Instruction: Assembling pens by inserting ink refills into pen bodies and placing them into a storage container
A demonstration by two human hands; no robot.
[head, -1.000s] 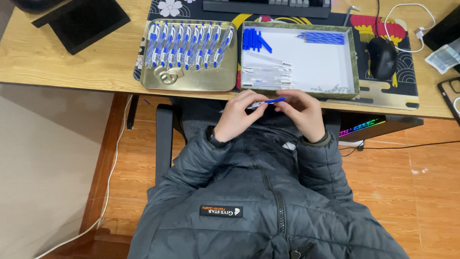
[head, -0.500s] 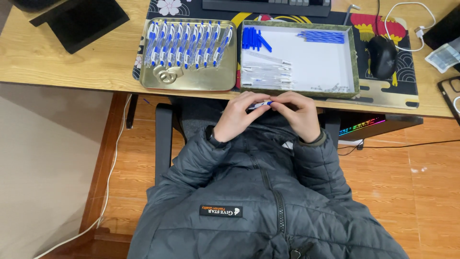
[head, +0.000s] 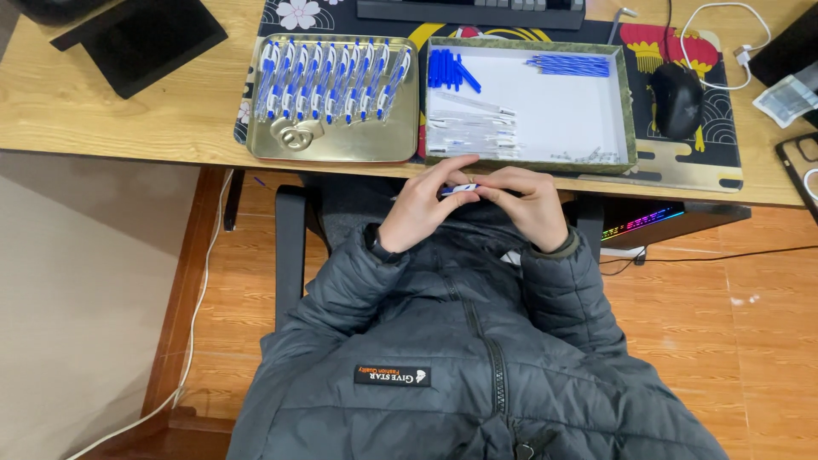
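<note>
Left hand: your left hand [head: 419,211] pinches one end of a small blue and white pen [head: 461,188], fingers closed on it, so the piece stays steady over your lap.
Right hand: your right hand [head: 530,203] closes on the pen's other end, fingertips meeting the left's; the two-ended grip suits pressing parts together.
Pen: it lies level between both hands, just short of the desk [head: 102,111] edge, at 6 o'clock from the white tray.
White tray: the white tray [head: 554,111] sits at 12 o'clock from your hands, loose blue caps [head: 446,68] and clear barrels [head: 469,123] sorted in groups within easy reach.
Gold tray: at 11 o'clock, the gold tray [head: 341,145] holds finished pens [head: 332,81] in a neat row, kept apart from the parts.
</note>
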